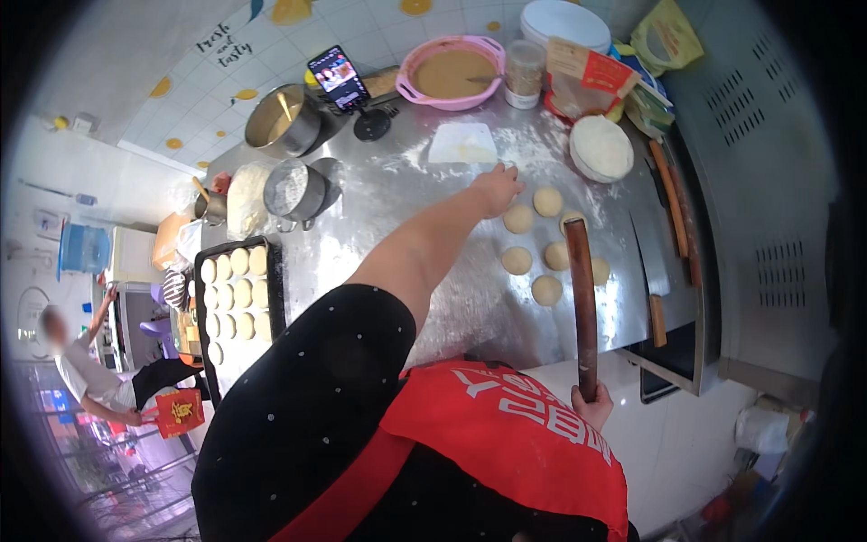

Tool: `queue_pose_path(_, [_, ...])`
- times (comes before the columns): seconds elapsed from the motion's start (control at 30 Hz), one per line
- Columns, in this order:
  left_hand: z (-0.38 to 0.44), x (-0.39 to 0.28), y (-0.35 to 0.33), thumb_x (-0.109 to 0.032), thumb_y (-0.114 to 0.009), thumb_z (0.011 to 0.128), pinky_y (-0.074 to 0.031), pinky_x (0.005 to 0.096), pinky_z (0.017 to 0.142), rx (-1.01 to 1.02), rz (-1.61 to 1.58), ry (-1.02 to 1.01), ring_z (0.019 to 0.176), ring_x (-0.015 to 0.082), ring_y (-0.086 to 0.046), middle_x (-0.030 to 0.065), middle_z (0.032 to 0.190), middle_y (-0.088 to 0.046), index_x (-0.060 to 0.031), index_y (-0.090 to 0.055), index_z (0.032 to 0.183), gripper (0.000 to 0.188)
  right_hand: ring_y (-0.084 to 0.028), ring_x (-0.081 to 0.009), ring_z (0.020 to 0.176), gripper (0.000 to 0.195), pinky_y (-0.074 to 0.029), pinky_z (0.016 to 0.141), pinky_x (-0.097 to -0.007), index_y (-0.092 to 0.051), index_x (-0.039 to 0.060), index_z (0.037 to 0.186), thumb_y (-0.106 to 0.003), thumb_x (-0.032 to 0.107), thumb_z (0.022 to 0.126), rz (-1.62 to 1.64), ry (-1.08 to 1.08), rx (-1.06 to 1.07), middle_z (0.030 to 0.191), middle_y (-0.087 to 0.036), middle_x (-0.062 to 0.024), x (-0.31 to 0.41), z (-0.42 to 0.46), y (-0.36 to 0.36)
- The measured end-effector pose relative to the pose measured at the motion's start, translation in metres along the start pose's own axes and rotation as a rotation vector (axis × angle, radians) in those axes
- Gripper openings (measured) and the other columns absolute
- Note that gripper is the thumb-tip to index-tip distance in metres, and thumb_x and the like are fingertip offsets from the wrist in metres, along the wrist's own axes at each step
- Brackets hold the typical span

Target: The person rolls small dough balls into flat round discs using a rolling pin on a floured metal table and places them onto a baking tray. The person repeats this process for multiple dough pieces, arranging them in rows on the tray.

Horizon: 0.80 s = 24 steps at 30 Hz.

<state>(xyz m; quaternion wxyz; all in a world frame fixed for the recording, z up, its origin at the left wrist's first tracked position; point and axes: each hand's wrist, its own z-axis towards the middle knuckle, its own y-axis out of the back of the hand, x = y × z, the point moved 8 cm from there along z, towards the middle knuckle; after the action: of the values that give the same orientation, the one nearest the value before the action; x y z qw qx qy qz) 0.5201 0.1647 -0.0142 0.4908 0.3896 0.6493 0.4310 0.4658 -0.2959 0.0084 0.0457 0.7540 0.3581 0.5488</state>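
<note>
My left hand [498,191] reaches over the steel worktable, its fingers bent, close to the round dough pieces. Its palm faces away, so whatever may be in it is hidden. Low at the right, my right hand [595,406] grips one end of a dark wooden rolling pin [581,305]. The pin points away from me and partly covers a dough piece [573,221]. Several flattened dough balls lie loosely grouped, among them one nearest my left hand [518,219] and one nearer my body [546,290]. Beyond the hand, a white dough scraper [463,143] rests on floured steel.
A baking tray [276,291] holds rows of dough rounds at left. Behind stand a steel pot [284,122], a phone [339,79] on a stand and a pink basin [450,101]. A flour bowl [601,149] and a knife [649,284] lie right. A person [95,379] stands far left.
</note>
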Motion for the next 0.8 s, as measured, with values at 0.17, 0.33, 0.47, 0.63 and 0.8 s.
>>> queue_pose_path(0.17, [-0.072, 0.04, 0.019, -0.008, -0.063, 0.078, -0.044, 0.0439, 0.095, -0.304, -0.304, 0.107, 0.107, 0.0356, -0.051, 0.0139, 0.111, -0.053, -0.009, -0.06, 0.108, 0.03, -0.048, -0.0081, 0.066, 0.024, -0.043, 0.061, -0.0265, -0.063, -0.0019, 0.094, -0.073, 0.01, 0.075, -0.083, 0.174, 0.085, 0.072, -0.057, -0.0013, 0.048, 0.021, -0.035])
queue_pose_path(0.33, [-0.188, 0.097, 0.006, -0.018, -0.072, 0.073, -0.044, 0.0416, 0.097, -0.185, -0.349, 0.479, 0.117, 0.0357, -0.049, 0.0188, 0.125, -0.051, -0.0097, -0.053, 0.125, 0.056, -0.059, -0.0123, 0.071, 0.033, -0.05, 0.069, -0.0295, -0.066, -0.0007, 0.098, -0.077, 0.018, 0.073, -0.134, 0.275, 0.154, 0.078, -0.066, -0.0078, 0.093, 0.031, -0.076])
queue_pose_path(0.47, [-0.234, 0.106, 0.02, -0.023, -0.075, 0.072, -0.041, 0.0416, 0.1, -0.32, -0.348, 0.548, 0.12, 0.0358, -0.048, 0.0176, 0.131, -0.046, -0.0063, -0.044, 0.133, 0.071, -0.055, -0.0084, 0.069, 0.028, -0.047, 0.065, -0.0267, -0.066, -0.0007, 0.097, -0.076, 0.014, 0.075, -0.049, 0.314, 0.236, 0.076, -0.063, -0.0025, 0.119, 0.024, -0.112])
queue_pose_path(0.63, [-0.201, 0.088, 0.004, -0.023, -0.075, 0.071, -0.037, 0.0402, 0.106, -0.397, -0.279, 0.23, 0.122, 0.0361, -0.046, 0.0191, 0.134, -0.045, -0.0035, -0.04, 0.139, 0.079, -0.051, -0.0055, 0.069, 0.026, -0.045, 0.063, -0.0235, -0.065, -0.0009, 0.1, -0.074, 0.009, 0.078, 0.033, 0.274, 0.265, 0.078, -0.061, 0.0021, 0.117, 0.007, -0.13])
queue_pose_path(0.8, [-0.183, 0.061, -0.038, -0.022, -0.077, 0.071, -0.038, 0.0395, 0.104, -0.181, -0.527, 0.044, 0.121, 0.0367, -0.048, 0.019, 0.135, -0.047, -0.0033, -0.048, 0.132, 0.07, -0.05, -0.0049, 0.069, 0.027, -0.044, 0.063, -0.0227, -0.064, -0.0018, 0.101, -0.074, 0.008, 0.078, -0.01, 0.206, 0.201, 0.078, -0.06, 0.0016, 0.114, -0.028, -0.12])
